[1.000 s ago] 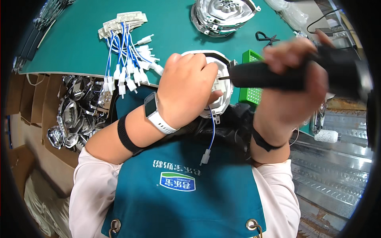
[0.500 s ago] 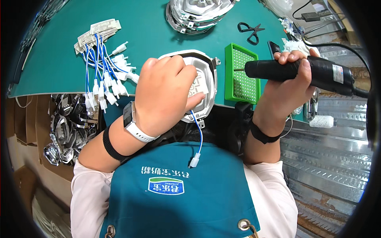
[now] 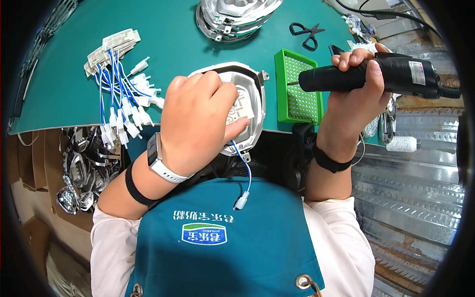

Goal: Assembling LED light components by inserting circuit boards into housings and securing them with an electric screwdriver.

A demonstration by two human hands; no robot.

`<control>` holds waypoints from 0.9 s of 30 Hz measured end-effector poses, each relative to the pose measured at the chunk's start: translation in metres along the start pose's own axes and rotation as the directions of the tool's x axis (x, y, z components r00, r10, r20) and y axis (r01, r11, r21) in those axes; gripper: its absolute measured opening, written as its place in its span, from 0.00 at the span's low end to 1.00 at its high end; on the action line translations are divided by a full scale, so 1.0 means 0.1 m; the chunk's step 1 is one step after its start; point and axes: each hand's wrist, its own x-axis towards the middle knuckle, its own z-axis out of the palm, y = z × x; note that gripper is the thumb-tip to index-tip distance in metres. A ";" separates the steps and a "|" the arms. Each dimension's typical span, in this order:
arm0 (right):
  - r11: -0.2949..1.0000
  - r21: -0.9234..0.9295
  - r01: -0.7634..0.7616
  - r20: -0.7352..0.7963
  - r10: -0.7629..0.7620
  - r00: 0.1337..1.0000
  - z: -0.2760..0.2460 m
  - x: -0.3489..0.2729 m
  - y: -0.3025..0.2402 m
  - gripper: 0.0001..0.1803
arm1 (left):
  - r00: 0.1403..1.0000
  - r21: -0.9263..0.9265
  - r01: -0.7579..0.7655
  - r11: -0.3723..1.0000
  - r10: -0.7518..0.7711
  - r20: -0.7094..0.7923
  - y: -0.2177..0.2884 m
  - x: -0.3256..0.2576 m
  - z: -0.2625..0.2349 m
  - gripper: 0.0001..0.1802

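My left hand [image 3: 198, 121] presses down on a shiny metal housing [image 3: 250, 99] lying at the near edge of the green mat; fingers hold a small white part against it. A blue wire with a white connector [image 3: 242, 200] hangs from the housing over my apron. My right hand [image 3: 354, 94] grips a black electric screwdriver [image 3: 376, 74], held level above the table's right end, its tip pointing left over a green perforated tray [image 3: 297, 86].
A bundle of blue wires with white connectors [image 3: 121, 106] lies left on the green mat [image 3: 173, 44]. More metal housings [image 3: 232, 17] sit at the far edge, scissors [image 3: 307, 32] beside them. A box of metal parts [image 3: 81, 168] stands below left.
The view has shifted, so the table sits lower in the frame. My right hand has drawn the screwdriver back to the right, off the housing. My left hand stays on the housing.
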 end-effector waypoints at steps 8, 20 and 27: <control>0.878 -0.478 0.013 -0.085 -0.061 0.994 0.19 -0.08 -0.05 0.16 | 1.000 -0.015 -0.017 1.000 0.017 0.000 0.02 0.07 0.02 0.20; 0.965 -0.254 0.068 -0.222 -0.127 0.967 0.25 -0.05 -0.21 0.15 | 0.999 0.005 -0.025 1.000 0.026 -0.034 -0.07 -0.07 -0.07 0.26; 0.965 0.260 0.017 -0.015 -0.014 1.000 0.36 -0.21 -0.61 0.23 | 0.999 -0.033 -0.041 0.999 0.042 0.001 -0.11 -0.11 -0.03 0.22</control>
